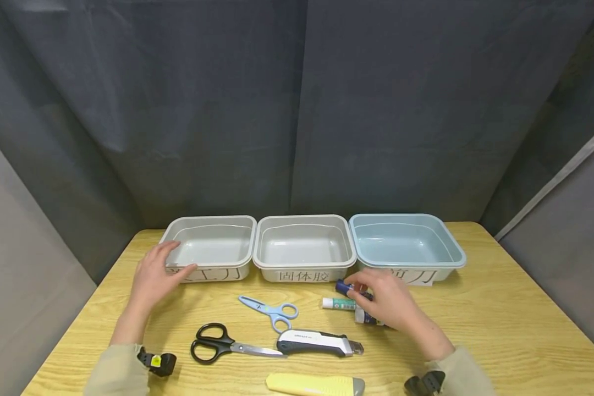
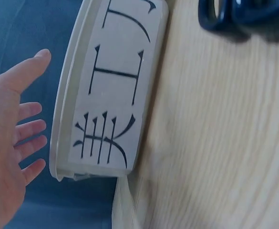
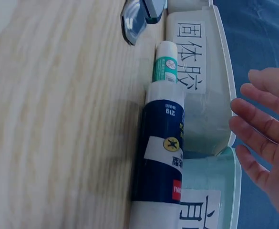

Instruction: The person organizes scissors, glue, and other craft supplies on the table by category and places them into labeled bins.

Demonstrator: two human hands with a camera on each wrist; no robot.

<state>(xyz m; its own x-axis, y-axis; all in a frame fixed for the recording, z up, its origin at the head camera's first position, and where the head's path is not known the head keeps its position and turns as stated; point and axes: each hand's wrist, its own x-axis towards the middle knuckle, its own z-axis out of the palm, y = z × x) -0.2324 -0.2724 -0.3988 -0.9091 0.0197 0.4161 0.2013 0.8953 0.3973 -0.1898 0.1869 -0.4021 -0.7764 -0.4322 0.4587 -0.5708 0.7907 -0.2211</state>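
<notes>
My left hand [image 1: 150, 275] is at the front left corner of the left grey bin [image 1: 213, 219], thumb spread from the fingers; it holds nothing in the left wrist view. Over a group of glue sticks hovers my right hand [image 1: 388, 300]. In the right wrist view its fingers [image 3: 256, 119] are apart and loosely bent, with nothing between them. Beneath lie a large blue-and-white glue stick [image 3: 160, 148] and a small green-and-white glue stick [image 1: 339, 303]. A dark blue cylinder end [image 1: 344, 286] shows by the right fingertips; the hand partly hides it.
A middle grey bin [image 1: 304, 219] and a blue bin [image 1: 406, 219] complete the labelled row. Nearer lie light blue scissors [image 1: 269, 311], black-handled scissors [image 1: 218, 344], a white-and-black utility knife [image 1: 317, 342] and a yellow utility knife [image 1: 312, 384]. Dark curtain [image 1: 297, 110] hangs behind the table.
</notes>
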